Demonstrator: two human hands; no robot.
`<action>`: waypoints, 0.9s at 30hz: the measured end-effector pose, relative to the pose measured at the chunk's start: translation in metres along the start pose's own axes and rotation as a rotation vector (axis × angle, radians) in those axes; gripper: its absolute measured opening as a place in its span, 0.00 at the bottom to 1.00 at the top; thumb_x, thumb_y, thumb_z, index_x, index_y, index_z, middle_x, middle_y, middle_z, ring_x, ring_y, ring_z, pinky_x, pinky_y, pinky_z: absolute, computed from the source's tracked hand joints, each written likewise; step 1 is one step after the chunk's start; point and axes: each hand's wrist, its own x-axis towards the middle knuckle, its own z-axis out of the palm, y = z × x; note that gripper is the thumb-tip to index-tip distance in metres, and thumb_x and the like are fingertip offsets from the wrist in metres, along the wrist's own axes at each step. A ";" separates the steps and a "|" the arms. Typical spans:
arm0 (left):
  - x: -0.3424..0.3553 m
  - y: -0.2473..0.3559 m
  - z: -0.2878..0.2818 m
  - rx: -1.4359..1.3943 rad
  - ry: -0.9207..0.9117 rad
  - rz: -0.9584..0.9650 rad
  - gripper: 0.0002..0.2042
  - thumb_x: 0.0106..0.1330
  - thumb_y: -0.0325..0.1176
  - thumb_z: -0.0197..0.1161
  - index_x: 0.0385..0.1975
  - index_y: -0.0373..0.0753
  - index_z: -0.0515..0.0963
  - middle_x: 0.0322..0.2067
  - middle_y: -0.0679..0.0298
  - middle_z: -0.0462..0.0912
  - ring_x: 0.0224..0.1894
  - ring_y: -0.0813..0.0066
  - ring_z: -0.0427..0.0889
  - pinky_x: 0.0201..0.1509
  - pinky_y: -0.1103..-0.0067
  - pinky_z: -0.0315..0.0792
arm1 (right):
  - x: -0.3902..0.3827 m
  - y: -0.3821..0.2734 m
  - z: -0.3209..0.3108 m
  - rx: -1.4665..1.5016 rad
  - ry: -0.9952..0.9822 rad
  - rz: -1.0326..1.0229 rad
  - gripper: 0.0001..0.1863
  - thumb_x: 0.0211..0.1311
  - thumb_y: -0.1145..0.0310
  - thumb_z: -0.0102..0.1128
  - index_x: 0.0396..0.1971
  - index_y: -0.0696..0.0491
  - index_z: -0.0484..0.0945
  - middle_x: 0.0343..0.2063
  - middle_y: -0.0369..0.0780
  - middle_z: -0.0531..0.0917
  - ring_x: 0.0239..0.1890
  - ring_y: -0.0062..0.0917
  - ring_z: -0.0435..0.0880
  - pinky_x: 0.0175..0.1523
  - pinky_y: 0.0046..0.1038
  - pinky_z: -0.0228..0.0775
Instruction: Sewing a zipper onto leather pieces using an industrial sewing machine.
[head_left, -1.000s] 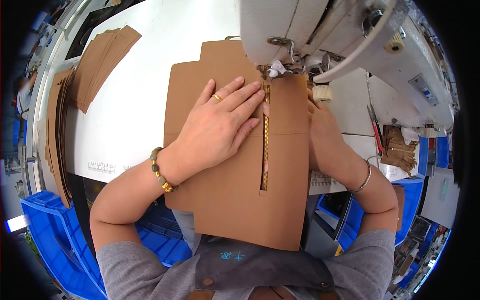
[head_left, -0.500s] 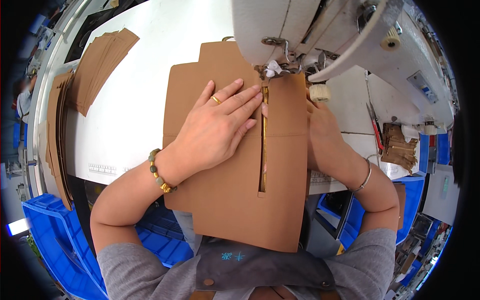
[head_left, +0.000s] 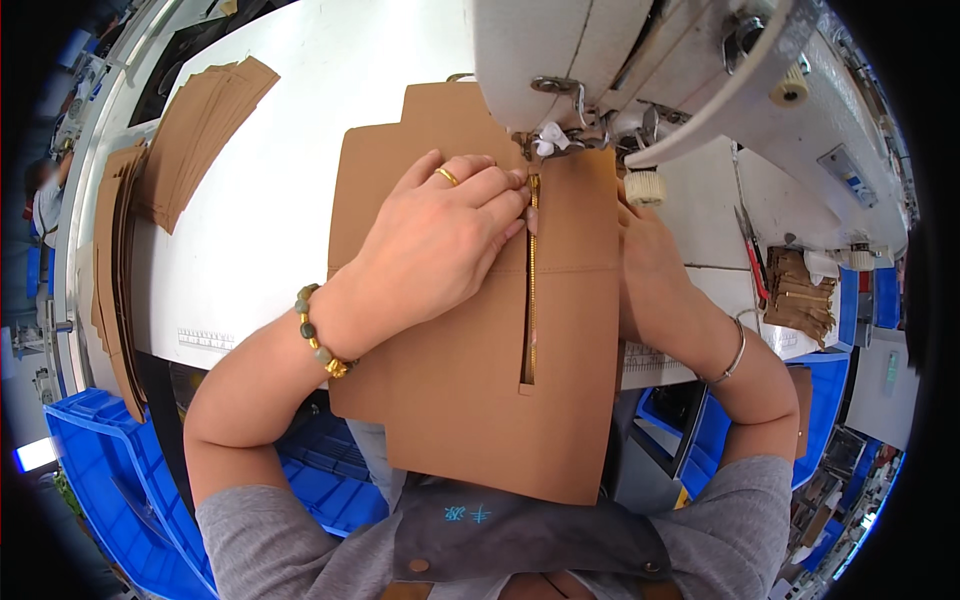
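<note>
The brown panel [head_left: 460, 430] lies in the head view on the white desk [head_left: 230, 270], its lower part hanging over the near edge toward the wearer. A long slot in it shows a gold-toothed zipper [head_left: 533, 290], whose far end sits just below the foot area of the white sewing machine [head_left: 525, 50]. The left hand [head_left: 445, 235] rests on the panel with bent fingers, tips at the slot's left side near its far end; whether its grip pinches anything cannot be told. The right hand [head_left: 650, 265] is at the panel's right edge, fingers partly hidden beneath, so its grip cannot be told either. By the desk's left edge lie fanned brown sheets [head_left: 205, 140] and a brown stack [head_left: 112, 270] reaching past the near-left corner. Toward the right edge are red-handled snips [head_left: 761, 280], just beside a brown bundle [head_left: 800, 300].
</note>
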 end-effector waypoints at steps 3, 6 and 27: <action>0.002 -0.001 0.002 0.009 0.045 0.021 0.13 0.68 0.29 0.66 0.51 0.36 0.84 0.52 0.61 0.86 0.59 0.59 0.81 0.65 0.64 0.74 | 0.002 -0.001 0.001 0.023 0.042 -0.001 0.32 0.54 0.59 0.71 0.60 0.54 0.81 0.52 0.43 0.85 0.55 0.40 0.83 0.62 0.44 0.72; 0.001 -0.002 0.003 0.000 0.056 0.022 0.13 0.66 0.29 0.67 0.50 0.36 0.84 0.51 0.62 0.86 0.58 0.60 0.82 0.64 0.66 0.75 | 0.005 -0.001 -0.001 0.187 0.101 0.022 0.25 0.55 0.66 0.67 0.54 0.56 0.83 0.46 0.44 0.85 0.50 0.41 0.84 0.69 0.47 0.70; 0.002 -0.001 0.004 0.039 0.060 0.032 0.15 0.65 0.34 0.71 0.49 0.37 0.85 0.51 0.61 0.86 0.59 0.58 0.83 0.61 0.67 0.77 | 0.010 0.005 0.000 0.064 0.107 0.155 0.32 0.56 0.47 0.74 0.57 0.51 0.83 0.55 0.41 0.83 0.58 0.40 0.82 0.60 0.38 0.76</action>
